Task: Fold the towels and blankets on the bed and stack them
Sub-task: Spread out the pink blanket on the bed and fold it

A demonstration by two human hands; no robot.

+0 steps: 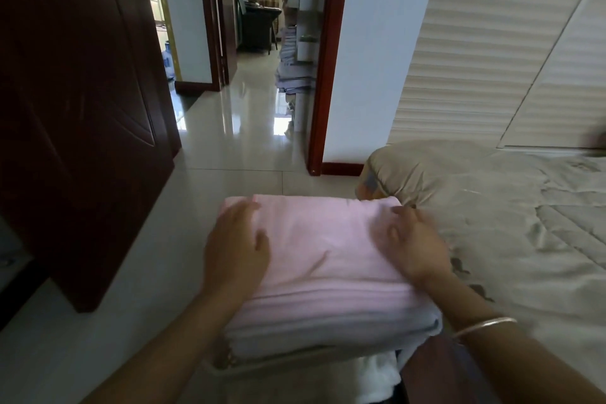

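A folded pink towel (321, 239) lies on top of a stack of folded white and pale linens (311, 338) at the near left corner of the bed (508, 239). My left hand (234, 246) lies flat on the pink towel's left side, fingers straight. On the towel's right side rests my right hand (414, 243), with its fingers spread and slightly bent over the far right corner. Both hands press down on the top layer. A bangle sits on my right wrist.
A beige quilted bedspread covers the bed, with a pillow (426, 170) at its far left end. A dark wooden wardrobe door (75, 108) stands to the left. An open doorway (262, 75) leads over glossy tile floor. White shutter-style closet doors (492, 43) line the right wall.
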